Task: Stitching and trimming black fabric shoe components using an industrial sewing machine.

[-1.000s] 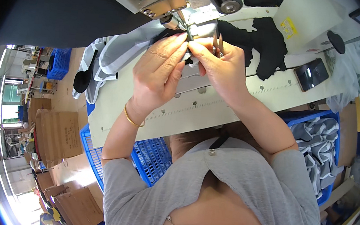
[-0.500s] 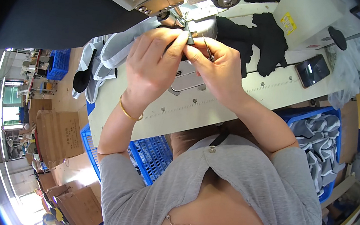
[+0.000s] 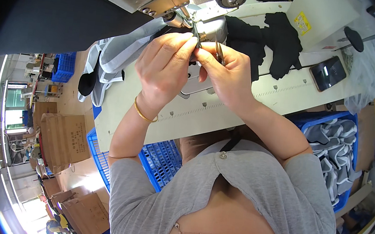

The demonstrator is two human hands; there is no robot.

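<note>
Several fingers [image 3: 185, 47] pinching dark strip [image 3: 198, 40], scissors [image 3: 220, 53] held

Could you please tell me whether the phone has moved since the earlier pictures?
No; the phone lies unmoved, judged against the ruler marks on the tabletop.

"Where could a hand slip through over there?"
"Along the near edge of the surface [image 3: 128, 111]; it's open from the left corner almost to the dark phone [image 3: 328, 73], toward the right end."
"And further in?"
"Tight. The sewing machine [image 3: 158, 2] overhangs the middle, and the left hand [image 3: 163, 66] and right hand [image 3: 228, 73] crowd its front, with scissors [image 3: 220, 54] sticking up from the right one."
"Round the right, then?"
"Black cloth [image 3: 282, 44] blocks that, up to the white box [image 3: 323, 21]. Only a narrow gap divides cloth from phone."
"Left?"
"Grey-and-white pieces [image 3: 125, 55] spill over the left edge."
</note>
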